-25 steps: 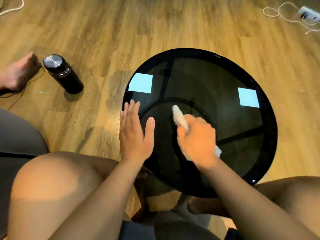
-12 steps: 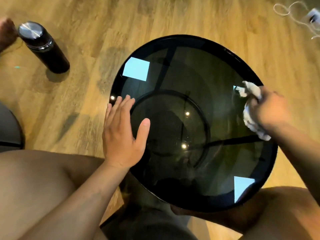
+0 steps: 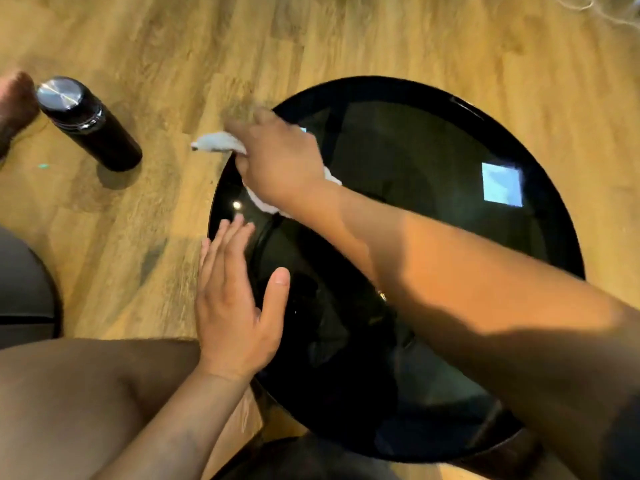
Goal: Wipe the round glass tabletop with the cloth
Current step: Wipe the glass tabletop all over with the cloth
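Note:
The round dark glass tabletop [image 3: 433, 161] fills the middle and right of the head view, with bright window reflections on it. My right hand [image 3: 277, 161] reaches across to the table's far left edge, shut on a white cloth [image 3: 216, 143]. One end of the cloth sticks out past the rim over the floor; another bit shows under my wrist. My left hand [image 3: 232, 306] lies flat with fingers apart on the near left rim, holding nothing.
A black flask with a steel lid [image 3: 86, 123] stands on the wooden floor [image 3: 381, 36] to the left. Another person's foot [image 3: 15, 105] is beside it. My bare knees are at the bottom, a dark seat [image 3: 24, 292] at the left, white cable [image 3: 588, 5] top right.
My right hand has swept the cloth from the table's middle to the right edge, then across to the far left edge. My left hand has stayed flat on the rim.

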The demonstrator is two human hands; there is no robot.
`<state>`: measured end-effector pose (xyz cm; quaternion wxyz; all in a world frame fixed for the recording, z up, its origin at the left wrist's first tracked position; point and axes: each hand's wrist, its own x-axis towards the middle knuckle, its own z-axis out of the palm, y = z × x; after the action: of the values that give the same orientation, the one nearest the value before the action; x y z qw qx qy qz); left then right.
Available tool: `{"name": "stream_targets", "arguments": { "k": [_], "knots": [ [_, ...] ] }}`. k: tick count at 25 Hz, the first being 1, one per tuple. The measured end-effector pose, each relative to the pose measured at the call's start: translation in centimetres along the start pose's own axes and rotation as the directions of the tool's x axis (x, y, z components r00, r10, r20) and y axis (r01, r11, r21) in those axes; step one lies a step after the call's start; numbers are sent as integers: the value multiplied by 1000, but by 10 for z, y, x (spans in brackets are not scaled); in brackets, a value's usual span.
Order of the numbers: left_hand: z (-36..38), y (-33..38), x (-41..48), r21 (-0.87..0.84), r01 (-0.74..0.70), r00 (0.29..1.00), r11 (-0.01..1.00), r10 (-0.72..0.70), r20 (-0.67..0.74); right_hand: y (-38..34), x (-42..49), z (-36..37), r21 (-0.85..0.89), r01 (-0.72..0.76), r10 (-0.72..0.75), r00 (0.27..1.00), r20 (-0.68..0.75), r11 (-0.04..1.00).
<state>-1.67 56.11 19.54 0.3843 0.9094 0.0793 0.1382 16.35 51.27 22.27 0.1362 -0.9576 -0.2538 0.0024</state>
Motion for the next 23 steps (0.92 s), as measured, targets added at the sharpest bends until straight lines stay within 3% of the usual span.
{"name": "stream_targets", "arguments": {
  "k": [2,5,8,11,17,21,23],
  "knots": [
    [1,-2,-1,4,5,1000,1000,-5,3,61,14,-20,-118,-135,131,990,-46,984],
    [0,0,-3,-9,6,1000,1000,-6,-1,176,11,-62,-271,-409,412,910,-49,872],
    [0,-1,-3,-6,13,1000,1000,-13,0,258,-55,-98,-325,-558,574,817,-52,764],
    [2,-2,-1,-12,14,1000,1000,-14,6,284,-150,-107,-335,-647,678,735,-31,686],
    [4,-3,-2,-43,16,999,999,-17,-31,206,-309,-98,-310,-707,746,666,13,636],
    [4,-5,-2,-55,28,999,998,-29,-29,77,-330,-62,-289,-676,712,701,29,678],
    [4,-2,-3,-50,43,999,998,-44,-23,19,-311,-45,-263,-618,651,757,56,741]
  ]
}}
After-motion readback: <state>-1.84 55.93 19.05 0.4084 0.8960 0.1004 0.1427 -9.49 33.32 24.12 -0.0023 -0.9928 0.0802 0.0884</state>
